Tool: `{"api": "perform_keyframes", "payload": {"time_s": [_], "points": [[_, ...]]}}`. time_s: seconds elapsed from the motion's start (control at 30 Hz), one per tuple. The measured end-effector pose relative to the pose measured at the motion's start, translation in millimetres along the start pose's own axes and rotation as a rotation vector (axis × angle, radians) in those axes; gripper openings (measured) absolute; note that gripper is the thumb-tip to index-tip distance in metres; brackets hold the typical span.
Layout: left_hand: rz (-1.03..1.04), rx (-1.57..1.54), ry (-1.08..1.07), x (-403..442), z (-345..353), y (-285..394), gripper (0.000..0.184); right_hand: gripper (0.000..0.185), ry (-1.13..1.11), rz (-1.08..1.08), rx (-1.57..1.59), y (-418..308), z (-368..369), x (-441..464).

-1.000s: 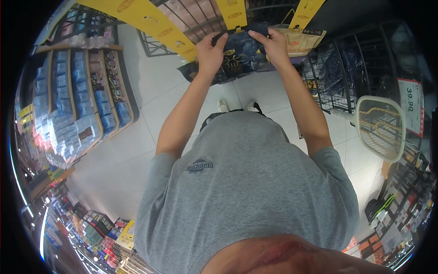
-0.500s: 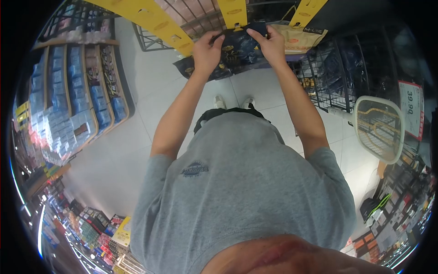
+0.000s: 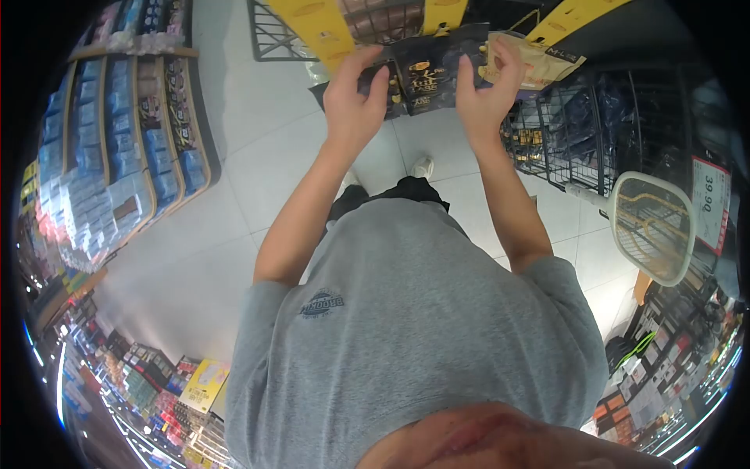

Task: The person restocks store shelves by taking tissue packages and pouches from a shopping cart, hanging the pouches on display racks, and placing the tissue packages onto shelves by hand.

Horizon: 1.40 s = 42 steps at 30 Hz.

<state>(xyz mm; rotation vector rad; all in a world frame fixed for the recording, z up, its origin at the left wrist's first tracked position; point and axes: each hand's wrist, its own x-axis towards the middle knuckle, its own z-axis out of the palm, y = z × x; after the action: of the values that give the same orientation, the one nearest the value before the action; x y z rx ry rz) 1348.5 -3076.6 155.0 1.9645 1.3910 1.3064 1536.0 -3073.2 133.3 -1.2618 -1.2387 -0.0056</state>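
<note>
Currently, left hand [image 3: 355,105] and right hand [image 3: 491,98] flank black printed pouch [image 3: 426,74], thumbs spread.
I can't make out fingertip contact; black wire basket [image 3: 600,125] holds dark packages [image 3: 570,109], details blurred.

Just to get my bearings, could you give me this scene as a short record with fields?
Place: shop aisle, pale tiled floor
Left hand: open, at dark packets; contact unclear
Right hand: open, near their other side; contact unclear
Beyond right hand: beige packet
Above packets: yellow strips
Far right: price sign, 39.90
</note>
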Motion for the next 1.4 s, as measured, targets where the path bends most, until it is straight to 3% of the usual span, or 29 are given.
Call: {"api": "perform_keyframes", "payload": {"time_s": [0.1,0.17,0.3,0.37,0.47,0.5,0.53,0.57,0.6,0.63,0.7,0.77,0.8,0.83,0.87,0.93,1.0,1.07,1.13,1.23,1.3,1.37,1.4], "points": [[-0.008,0.010,0.045,-22,-38,-12,0.033,0.028,-0.127,-0.041,0.068,-32,11,-32],[-0.135,-0.025,0.021,-43,-69,-27,0.035,0.023,-0.302,0.002,0.188,-63,23,-64],[-0.402,0.049,-0.093,-112,-136,-117,0.026,0.016,-0.817,0.157,0.343,-102,63,-140],[-0.561,0.260,-0.288,-174,-174,-194,0.034,0.019,-1.074,0.266,0.294,-119,86,-161],[-0.930,0.476,-0.544,-325,-246,-321,0.050,0.025,-1.351,0.221,0.214,-141,128,-176],[-1.029,0.580,-0.726,-376,-273,-351,0.054,0.026,-1.399,0.206,0.197,-146,144,-180],[-1.029,0.684,-1.166,-422,-296,-388,0.052,0.026,-1.404,0.189,0.196,-152,159,-182],[-1.062,0.669,-1.223,-468,-320,-408,0.048,0.025,-1.411,0.176,0.195,-157,174,-184],[-1.590,0.376,-0.986,-481,-342,-399,0.043,0.025,-1.411,0.147,0.193,-158,190,-188],[-1.707,0.180,-0.619,-481,-364,-370,0.031,0.025,-1.379,0.186,0.199,-156,208,-194],[-1.718,-0.079,-0.111,-499,-392,-350,0.022,0.026,-1.351,0.210,0.212,-148,241,-210],[-1.724,-0.161,0.034,-514,-404,-358,0.016,0.024,-1.296,0.415,0.186,-131,274,-229],[-1.811,-0.166,0.084,-508,-404,-359,0.016,0.021,-1.294,0.391,0.158,-112,289,-242],[-1.724,-0.042,-0.116,-500,-407,-362,0.018,0.019,-1.329,0.478,0.114,-73,306,-268],[-1.731,-0.113,-0.101,-497,-403,-376,0.019,0.018,-1.363,0.568,0.067,-33,320,-293],[-1.755,-0.190,-0.023,-468,-393,-388,0.022,0.017,-1.532,0.458,-0.190,20,320,-315],[-1.708,-0.229,0.054,-410,-384,-397,0.025,0.022,-1.976,-0.192,-0.369,49,318,-314],[-1.587,-0.266,0.088,-363,-382,-417,0.027,0.023,-1.759,0.756,-0.480,43,311,-312],[-1.535,-0.273,0.115,-318,-384,-439,0.028,0.022,-1.594,0.978,-0.357,33,307,-305],[-1.434,-0.302,0.143,-261,-394,-464,0.028,0.023,-1.683,1.205,-0.441,72,324,-324],[-1.452,-0.233,0.078,-232,-408,-492,0.026,0.022,-1.765,1.075,-0.441,127,355,-356],[-1.480,-0.182,0.038,-206,-430,-514,0.025,0.022,-1.923,0.464,-0.409,200,397,-395],[-1.560,-0.133,-0.025,-189,-444,-521,0.021,0.023,-1.934,0.139,-0.418,177,431,-370]]}}
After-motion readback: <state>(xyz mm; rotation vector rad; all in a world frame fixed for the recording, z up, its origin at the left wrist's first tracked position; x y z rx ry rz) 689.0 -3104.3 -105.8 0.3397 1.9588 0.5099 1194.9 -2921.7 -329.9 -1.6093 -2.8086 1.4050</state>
